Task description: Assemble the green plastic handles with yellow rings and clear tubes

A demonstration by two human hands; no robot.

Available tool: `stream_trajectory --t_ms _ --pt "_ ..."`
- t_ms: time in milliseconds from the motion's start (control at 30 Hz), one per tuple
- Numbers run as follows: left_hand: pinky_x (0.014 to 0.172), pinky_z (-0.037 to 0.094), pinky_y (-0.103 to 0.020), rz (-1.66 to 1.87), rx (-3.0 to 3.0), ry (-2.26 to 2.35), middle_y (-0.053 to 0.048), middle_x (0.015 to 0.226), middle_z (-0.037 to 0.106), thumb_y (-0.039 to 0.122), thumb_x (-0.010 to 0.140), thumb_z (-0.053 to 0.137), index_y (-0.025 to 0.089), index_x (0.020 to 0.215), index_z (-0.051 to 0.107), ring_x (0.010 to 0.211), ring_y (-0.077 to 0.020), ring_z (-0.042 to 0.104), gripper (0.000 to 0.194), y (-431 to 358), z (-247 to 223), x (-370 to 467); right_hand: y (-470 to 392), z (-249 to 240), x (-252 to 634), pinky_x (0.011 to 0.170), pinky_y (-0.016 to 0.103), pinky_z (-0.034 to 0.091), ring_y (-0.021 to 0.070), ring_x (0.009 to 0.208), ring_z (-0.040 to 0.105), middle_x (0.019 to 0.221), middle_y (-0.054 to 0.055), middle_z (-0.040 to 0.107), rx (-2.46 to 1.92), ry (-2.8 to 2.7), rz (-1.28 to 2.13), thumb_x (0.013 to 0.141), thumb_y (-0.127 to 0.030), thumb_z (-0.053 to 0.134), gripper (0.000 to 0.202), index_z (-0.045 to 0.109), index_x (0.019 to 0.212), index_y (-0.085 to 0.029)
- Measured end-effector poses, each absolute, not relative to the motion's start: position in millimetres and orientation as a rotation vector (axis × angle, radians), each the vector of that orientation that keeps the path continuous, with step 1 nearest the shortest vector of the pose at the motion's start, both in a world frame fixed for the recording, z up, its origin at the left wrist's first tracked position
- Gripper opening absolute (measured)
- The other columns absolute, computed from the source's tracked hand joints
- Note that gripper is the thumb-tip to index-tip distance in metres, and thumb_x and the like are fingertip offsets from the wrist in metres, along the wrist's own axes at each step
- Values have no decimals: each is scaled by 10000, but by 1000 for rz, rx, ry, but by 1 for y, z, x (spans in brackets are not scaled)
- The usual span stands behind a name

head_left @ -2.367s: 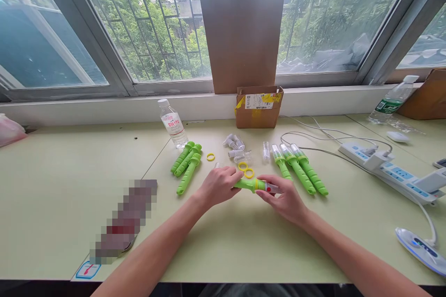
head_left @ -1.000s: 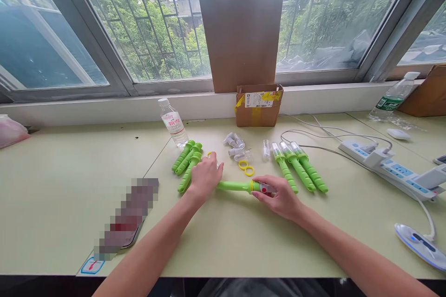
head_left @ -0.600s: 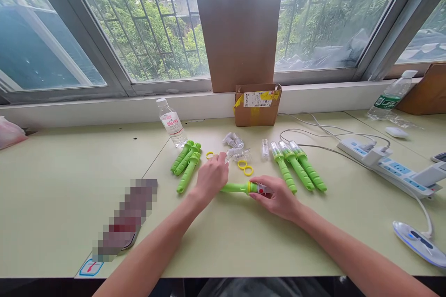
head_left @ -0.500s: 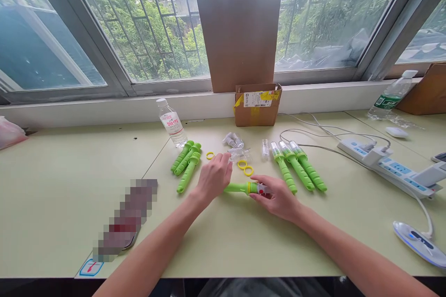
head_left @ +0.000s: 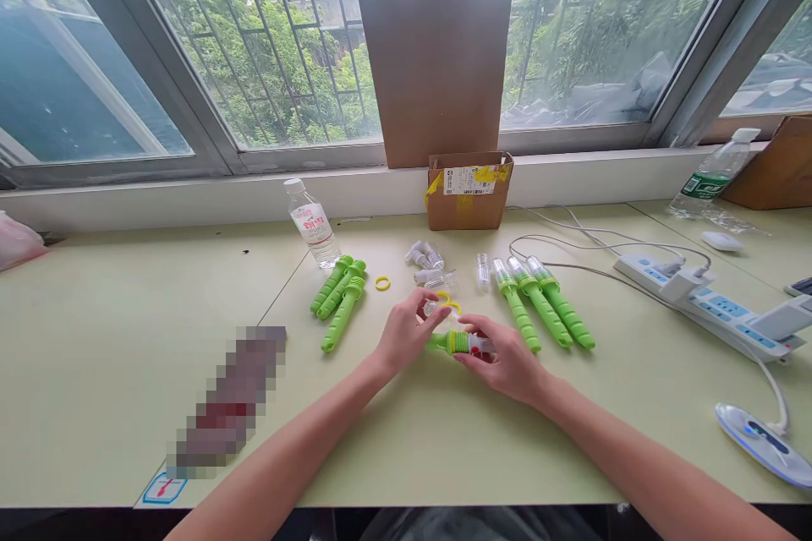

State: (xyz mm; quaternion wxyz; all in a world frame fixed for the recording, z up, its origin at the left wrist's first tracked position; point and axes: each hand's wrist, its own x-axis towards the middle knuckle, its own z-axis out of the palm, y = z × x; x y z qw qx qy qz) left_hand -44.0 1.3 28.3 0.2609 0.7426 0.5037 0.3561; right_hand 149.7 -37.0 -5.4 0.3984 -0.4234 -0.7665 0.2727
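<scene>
My right hand (head_left: 504, 363) grips a green ribbed stick (head_left: 452, 343) by its head end, where a yellow ring and a red-and-white insert show. My left hand (head_left: 406, 334) pinches a small clear cap (head_left: 432, 307) just above the stick's head. Three bare green sticks (head_left: 339, 297) lie to the left with a loose yellow ring (head_left: 381, 282) beside them. Several clear caps (head_left: 430, 264) and yellow rings (head_left: 449, 299) lie just beyond my hands. Three capped green sticks (head_left: 546, 308) lie in a row to the right.
A water bottle (head_left: 310, 224) stands behind the bare sticks. An open cardboard box (head_left: 469, 190) sits against the window ledge under a brown board (head_left: 437, 42). A power strip (head_left: 720, 310) with cables lies at right. A blurred object (head_left: 225, 401) lies at front left.
My left hand let go of the stick's handle, reached out to the loose parts, and came back pinching a clear cap over the stick's head. My right hand kept its hold.
</scene>
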Motion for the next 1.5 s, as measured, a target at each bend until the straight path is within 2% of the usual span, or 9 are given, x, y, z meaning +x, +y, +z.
stream_trajectory --t_ms 333,533,767,933,1033,1100,1167,1267,1500 --pt "580 441 -217 1085 1737 1245 -10 816 585 485 778 645 181 954 548 710 -120 536 364 3 28 -40 -36 -8 150 586 298 575 148 652 624 959 84 607 -1070 -1898 684 796 -298 658 351 528 1104 -191" --pt "591 474 -223 1077 1825 1268 -26 943 611 491 789 627 201 980 552 785 -137 557 355 1 27 -39 -37 -6 149 571 289 569 152 658 634 966 89 614 -1076 -1899 694 791 -281 660 356 532 1108 -186" --pt "614 498 -255 947 2036 1293 -20 937 622 534 797 601 221 1066 558 744 -142 595 416 0 28 -42 -38 -3 150 557 278 556 143 639 625 959 77 620 -1074 -1919 687 789 -257 652 337 543 1101 -193" --pt "683 507 -283 832 2154 1238 -27 1036 621 502 857 525 251 1230 463 757 -142 623 454 -2 26 -42 -37 -4 149 545 267 545 128 611 612 973 70 621 -1059 -1915 704 783 -240 646 327 548 1092 -195" --pt "664 484 -293 780 2227 1342 -24 1006 618 535 862 489 236 1238 419 683 -137 612 486 -3 28 -43 -37 -4 148 542 261 542 123 604 607 955 60 617 -1051 -1900 710 781 -245 651 288 549 1046 -196" --pt "607 441 -283 718 2296 1449 -11 890 623 593 855 457 211 1157 465 622 -143 588 487 -2 31 -45 -37 -4 149 535 256 537 121 589 599 905 45 611 -1051 -1887 709 779 -253 658 260 546 1006 -196" --pt "552 373 -270 617 2374 1536 6 721 600 644 855 404 193 977 537 564 -151 551 485 -2 35 -47 -37 -4 149 538 253 535 121 587 597 860 30 600 -1053 -1874 719 778 -261 665 247 539 981 -197" --pt "515 273 -264 463 2486 1566 12 549 523 679 853 356 191 715 536 502 -150 486 538 -1 39 -50 -38 -4 148 542 247 529 120 585 592 800 9 583 -1048 -1860 741 778 -271 672 239 532 958 -200" --pt "506 177 -263 438 2620 1380 8 491 467 650 854 382 185 514 469 460 -119 368 583 4 33 -55 -42 0 146 513 237 504 117 568 553 714 -23 537 -1012 -1845 777 764 -266 687 261 507 945 -210"
